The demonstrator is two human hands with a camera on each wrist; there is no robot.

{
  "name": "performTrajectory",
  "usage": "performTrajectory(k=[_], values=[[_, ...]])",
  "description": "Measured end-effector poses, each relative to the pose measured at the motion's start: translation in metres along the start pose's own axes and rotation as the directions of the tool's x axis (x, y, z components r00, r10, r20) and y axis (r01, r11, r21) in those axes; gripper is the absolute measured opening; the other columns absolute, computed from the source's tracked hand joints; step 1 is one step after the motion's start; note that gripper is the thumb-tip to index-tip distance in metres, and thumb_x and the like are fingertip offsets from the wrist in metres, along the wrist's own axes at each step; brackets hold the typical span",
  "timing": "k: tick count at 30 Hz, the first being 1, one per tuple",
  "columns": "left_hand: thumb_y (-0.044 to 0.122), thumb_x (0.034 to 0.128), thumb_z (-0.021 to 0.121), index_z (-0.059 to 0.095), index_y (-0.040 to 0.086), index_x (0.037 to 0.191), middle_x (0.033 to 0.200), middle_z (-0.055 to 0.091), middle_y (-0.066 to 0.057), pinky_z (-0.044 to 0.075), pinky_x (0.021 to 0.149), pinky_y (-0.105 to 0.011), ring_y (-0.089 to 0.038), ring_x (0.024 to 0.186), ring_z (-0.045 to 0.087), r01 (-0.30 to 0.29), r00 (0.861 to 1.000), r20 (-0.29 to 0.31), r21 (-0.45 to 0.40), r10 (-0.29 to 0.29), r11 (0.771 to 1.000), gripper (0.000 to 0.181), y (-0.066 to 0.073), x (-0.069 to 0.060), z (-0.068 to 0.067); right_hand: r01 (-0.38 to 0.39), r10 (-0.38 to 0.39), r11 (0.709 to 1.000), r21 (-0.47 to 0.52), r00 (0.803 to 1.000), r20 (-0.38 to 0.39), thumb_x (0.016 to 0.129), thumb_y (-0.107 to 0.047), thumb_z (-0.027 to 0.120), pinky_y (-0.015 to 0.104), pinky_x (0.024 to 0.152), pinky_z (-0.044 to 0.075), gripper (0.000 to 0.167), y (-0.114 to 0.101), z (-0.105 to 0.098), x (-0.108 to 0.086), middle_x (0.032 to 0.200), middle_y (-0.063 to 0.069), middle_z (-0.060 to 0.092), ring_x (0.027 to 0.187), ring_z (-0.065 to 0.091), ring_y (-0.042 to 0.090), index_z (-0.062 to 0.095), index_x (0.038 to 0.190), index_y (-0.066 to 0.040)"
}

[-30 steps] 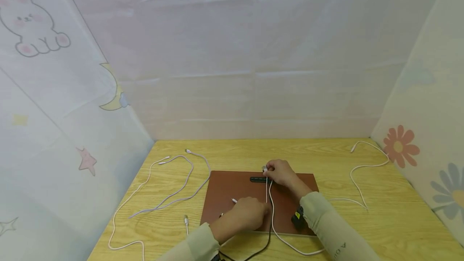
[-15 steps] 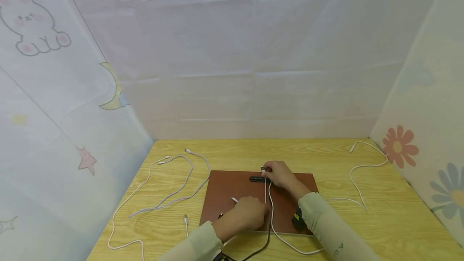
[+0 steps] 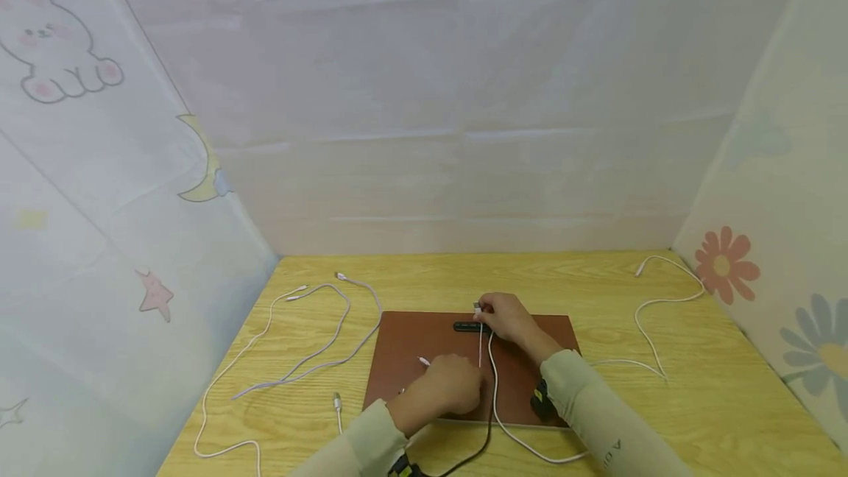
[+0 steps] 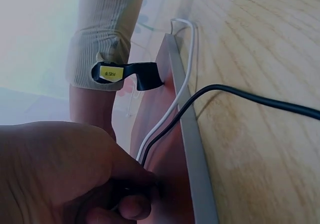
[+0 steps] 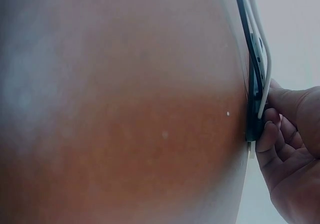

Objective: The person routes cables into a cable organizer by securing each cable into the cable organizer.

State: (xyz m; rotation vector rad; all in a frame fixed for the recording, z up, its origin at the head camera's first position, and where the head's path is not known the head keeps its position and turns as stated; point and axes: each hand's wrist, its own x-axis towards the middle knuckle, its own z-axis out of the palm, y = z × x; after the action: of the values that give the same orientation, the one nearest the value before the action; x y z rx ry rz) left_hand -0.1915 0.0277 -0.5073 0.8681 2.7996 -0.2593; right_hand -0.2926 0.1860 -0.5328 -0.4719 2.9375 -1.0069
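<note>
At the back of a brown board (image 3: 404, 337), my right hand (image 3: 506, 317) pinches the white USB plug (image 3: 477, 308) of a charging cable. The plug stands just beyond a black USB hub (image 3: 467, 327). In the right wrist view, the fingers of the right hand (image 5: 295, 144) are beside the hub (image 5: 254, 126). A thin white cable (image 3: 481, 348) runs from the plug down to my left hand (image 3: 453, 385). That hand is curled low over the board and holds the cable; its grip is partly hidden. A small white connector (image 3: 424, 361) pokes out at its left.
Another white cable (image 3: 497, 396) and a black cable (image 3: 489, 433) run off the board's front edge. Several pale cables, including a lilac one (image 3: 344, 315), lie on the left of the wooden table (image 3: 311, 359). One more white cable (image 3: 652, 308) lies at the right.
The left hand has edged slightly away from the front edge. The right hand keeps its pinch on the USB plug in nearly the same place, and the view has drifted a little.
</note>
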Motion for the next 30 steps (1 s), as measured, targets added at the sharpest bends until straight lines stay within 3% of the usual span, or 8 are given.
performTrajectory(k=[10,16,30], values=[[0.035,0.0992,0.057,0.075,0.022,0.085,0.089,0.071,0.003,0.056,0.065,-0.039,-0.018,0.081,0.067,0.03,0.999,0.032,0.021,-0.031,0.999,0.026,0.0009,0.0002,-0.0088,0.001,-0.001,1.0,-0.004,1.0,0.0,0.095,-0.019,0.072,0.033,0.064,0.041,0.012,-0.0013,-0.0005,0.0022,0.077,-0.002,0.061,0.068,0.05,0.015,0.065,0.088,-0.013],[0.035,0.0999,0.056,0.075,0.021,0.087,0.09,0.071,0.002,0.056,0.067,-0.039,-0.019,0.083,0.068,0.039,0.999,0.027,0.004,-0.039,0.999,0.027,0.0004,0.0011,-0.0064,-0.004,0.004,1.0,-0.031,1.0,-0.006,0.094,-0.021,0.073,0.033,0.062,0.037,0.016,-0.0027,-0.0002,0.0012,0.072,-0.001,0.053,0.065,0.046,0.016,0.063,0.086,-0.012],[0.043,0.0991,0.056,0.077,0.02,0.093,0.098,0.072,0.001,0.056,0.075,-0.04,-0.02,0.093,0.068,0.082,0.995,0.053,-0.019,-0.081,0.996,0.031,-0.0052,0.0022,-0.0074,-0.009,0.009,0.999,-0.052,1.0,-0.001,0.094,-0.024,0.074,0.031,0.06,0.038,0.013,-0.0051,0.0028,0.0036,0.073,-0.002,0.057,0.063,0.048,0.015,0.067,0.092,-0.014]])
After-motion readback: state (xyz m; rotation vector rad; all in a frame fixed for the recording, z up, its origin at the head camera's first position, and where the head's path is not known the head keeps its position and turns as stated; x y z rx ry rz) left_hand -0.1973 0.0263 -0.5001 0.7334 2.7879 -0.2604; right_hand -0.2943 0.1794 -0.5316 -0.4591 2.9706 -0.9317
